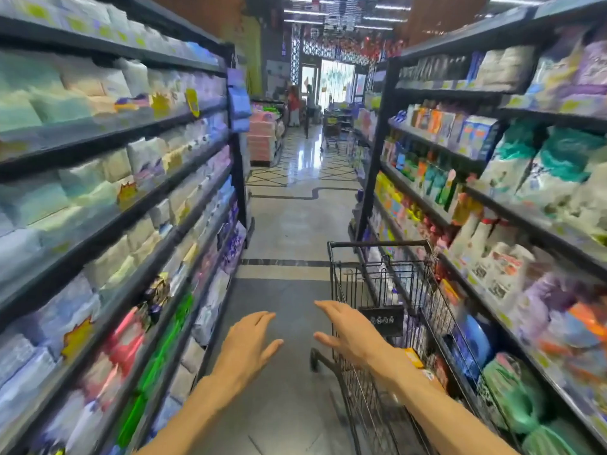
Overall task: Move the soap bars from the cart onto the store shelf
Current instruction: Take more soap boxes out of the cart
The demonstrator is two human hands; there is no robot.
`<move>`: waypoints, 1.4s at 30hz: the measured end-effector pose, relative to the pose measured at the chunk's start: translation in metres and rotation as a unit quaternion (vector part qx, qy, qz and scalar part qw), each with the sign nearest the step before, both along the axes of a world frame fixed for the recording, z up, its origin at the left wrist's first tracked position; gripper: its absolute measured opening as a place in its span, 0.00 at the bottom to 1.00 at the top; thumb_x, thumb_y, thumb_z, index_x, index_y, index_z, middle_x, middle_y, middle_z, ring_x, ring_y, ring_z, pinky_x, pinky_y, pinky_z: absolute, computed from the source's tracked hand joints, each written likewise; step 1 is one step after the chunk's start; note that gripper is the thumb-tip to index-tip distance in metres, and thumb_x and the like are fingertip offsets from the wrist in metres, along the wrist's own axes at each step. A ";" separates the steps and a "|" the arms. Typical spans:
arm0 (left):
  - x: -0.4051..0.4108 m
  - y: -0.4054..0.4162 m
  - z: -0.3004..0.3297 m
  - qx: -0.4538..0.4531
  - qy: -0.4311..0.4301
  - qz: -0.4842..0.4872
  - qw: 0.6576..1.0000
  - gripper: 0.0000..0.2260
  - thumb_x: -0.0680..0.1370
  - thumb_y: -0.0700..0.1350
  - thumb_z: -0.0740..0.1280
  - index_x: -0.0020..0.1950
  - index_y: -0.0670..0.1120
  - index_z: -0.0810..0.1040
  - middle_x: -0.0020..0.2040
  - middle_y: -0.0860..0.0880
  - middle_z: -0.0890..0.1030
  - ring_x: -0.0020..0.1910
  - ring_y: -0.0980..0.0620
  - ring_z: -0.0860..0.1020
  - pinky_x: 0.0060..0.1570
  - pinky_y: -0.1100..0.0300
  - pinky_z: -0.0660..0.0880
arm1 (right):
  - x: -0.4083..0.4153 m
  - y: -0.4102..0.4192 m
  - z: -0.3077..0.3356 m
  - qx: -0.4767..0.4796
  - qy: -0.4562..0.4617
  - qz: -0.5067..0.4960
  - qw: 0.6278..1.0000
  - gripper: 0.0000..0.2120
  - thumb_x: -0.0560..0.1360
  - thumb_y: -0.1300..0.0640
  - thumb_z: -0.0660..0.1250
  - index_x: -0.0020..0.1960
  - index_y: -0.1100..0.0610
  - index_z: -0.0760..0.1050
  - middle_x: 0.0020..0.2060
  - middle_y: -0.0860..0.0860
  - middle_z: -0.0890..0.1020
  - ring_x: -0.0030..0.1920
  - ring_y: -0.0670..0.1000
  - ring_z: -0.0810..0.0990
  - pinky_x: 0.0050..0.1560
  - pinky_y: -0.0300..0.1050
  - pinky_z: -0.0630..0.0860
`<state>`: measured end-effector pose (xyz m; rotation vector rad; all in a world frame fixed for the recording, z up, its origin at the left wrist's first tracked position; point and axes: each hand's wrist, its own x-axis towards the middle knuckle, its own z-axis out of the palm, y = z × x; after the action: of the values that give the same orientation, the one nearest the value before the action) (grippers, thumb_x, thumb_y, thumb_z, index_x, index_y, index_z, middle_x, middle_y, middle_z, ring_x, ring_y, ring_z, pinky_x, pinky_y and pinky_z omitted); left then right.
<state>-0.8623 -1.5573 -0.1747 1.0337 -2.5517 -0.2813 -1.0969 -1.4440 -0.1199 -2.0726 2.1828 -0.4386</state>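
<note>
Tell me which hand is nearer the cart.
Right. The right hand is at the cart, overlapping its left rim in this view. The left hand hangs over the aisle floor, clear to the cart's left.

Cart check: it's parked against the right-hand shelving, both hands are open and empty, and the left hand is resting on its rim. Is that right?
Not quite. In the head view the left hand hangs over bare floor, clear of the cart; it is the right hand that overlaps the cart's near rim. The rest holds: the cart is against the right-hand shelving and both hands are open and empty.
</note>
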 end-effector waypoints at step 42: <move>-0.625 -0.189 -0.144 0.125 -0.243 -0.549 0.790 0.24 0.83 0.56 0.61 0.76 0.48 0.66 0.70 0.46 0.74 0.67 0.44 0.73 0.62 0.51 0.73 | -0.368 -0.047 -0.171 0.040 -0.265 -0.629 0.730 0.33 0.77 0.40 0.66 0.78 0.45 0.58 0.74 0.50 0.69 0.72 0.53 0.68 0.68 0.50 0.70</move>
<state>-1.4877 -1.7462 -0.3190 -0.5660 -3.3669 -0.7278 -1.4652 -1.4906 -0.2909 -0.0166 2.6926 -0.8213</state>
